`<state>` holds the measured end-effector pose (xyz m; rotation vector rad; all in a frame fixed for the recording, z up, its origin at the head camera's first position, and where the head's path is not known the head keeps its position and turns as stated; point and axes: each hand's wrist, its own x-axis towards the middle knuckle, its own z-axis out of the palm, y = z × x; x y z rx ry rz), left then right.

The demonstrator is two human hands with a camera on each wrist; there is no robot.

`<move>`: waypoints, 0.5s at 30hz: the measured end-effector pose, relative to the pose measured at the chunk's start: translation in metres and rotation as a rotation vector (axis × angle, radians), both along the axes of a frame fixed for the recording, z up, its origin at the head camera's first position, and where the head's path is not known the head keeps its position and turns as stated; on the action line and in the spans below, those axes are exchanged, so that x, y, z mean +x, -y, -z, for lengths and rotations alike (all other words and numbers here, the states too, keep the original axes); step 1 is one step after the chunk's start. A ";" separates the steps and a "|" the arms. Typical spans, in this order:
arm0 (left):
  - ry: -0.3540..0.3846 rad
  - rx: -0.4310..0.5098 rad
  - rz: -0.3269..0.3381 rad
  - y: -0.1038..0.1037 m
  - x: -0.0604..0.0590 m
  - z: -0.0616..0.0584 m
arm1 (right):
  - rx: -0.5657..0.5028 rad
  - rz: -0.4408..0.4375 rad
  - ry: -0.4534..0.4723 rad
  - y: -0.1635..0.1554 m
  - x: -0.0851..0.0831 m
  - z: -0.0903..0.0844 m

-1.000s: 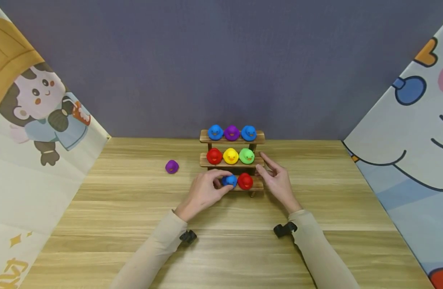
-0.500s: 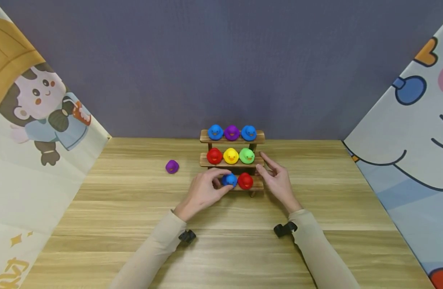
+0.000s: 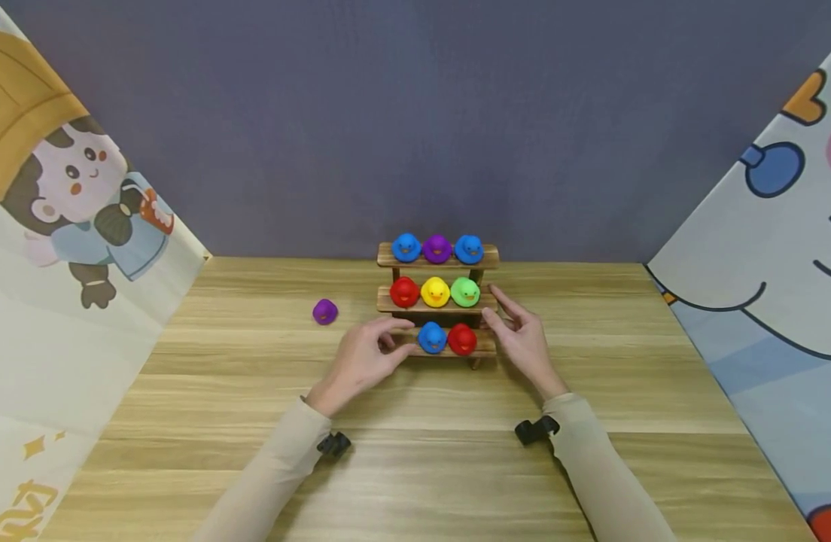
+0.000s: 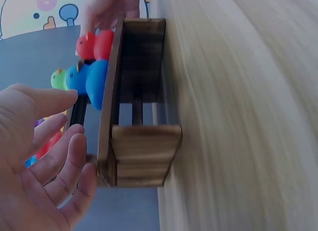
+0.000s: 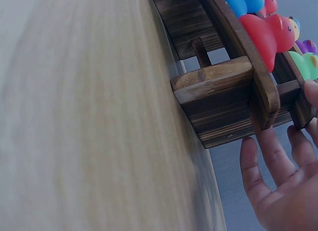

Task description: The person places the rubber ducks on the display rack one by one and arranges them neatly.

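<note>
Looks like mid-way thru filling the bottom tier of the three-tier dark wooden stand, standing at the back-centre of the pale wood-grain table.

Left hand: empty, fingers loose and a bit apart, tips at the left end of the bottom tier, just beside the small blue rubber duck. No grip on it. Left wrist cam agrees: fingers fanned, nothing in the palm.

Right hand: also empty, fingers mostly straight and spread, parked at the right end of the stand near the middle shelf. Can't tell if actually touching the wood or just hovering next to it, even from the right wrist cam.

Blue duck sits upright mid bottom tier, touching or nearly touching the small red rubber duck on its right. Empty slot on its left, right where the left fingertips are.

Upper tiers full: top-row ducks blue/purple/blue, middle-row ducks red/yellow/green.

One stray: small purple rubber duck alone on the table, left of the stand, well apart from it, closer to the left hand than the right.

Best guess for next move, imo: left hand over to the purple one, pinch by the body, bring it back to the open left slot w/o bumping the blue neighbour. Tight gap, so slow set-down needed, maybe w/ the right hand steadying the stand.
</note>
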<state>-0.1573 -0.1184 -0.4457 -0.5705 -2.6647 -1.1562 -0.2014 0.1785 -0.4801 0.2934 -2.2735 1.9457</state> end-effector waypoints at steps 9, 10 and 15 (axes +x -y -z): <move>-0.006 0.009 -0.046 0.023 0.000 0.006 | 0.019 -0.003 -0.009 -0.001 0.001 -0.001; -0.008 0.009 -0.054 0.026 0.000 0.005 | 0.020 -0.003 -0.007 -0.001 0.001 -0.001; -0.013 0.003 -0.104 0.043 -0.002 0.004 | 0.021 -0.002 0.001 0.000 0.001 -0.002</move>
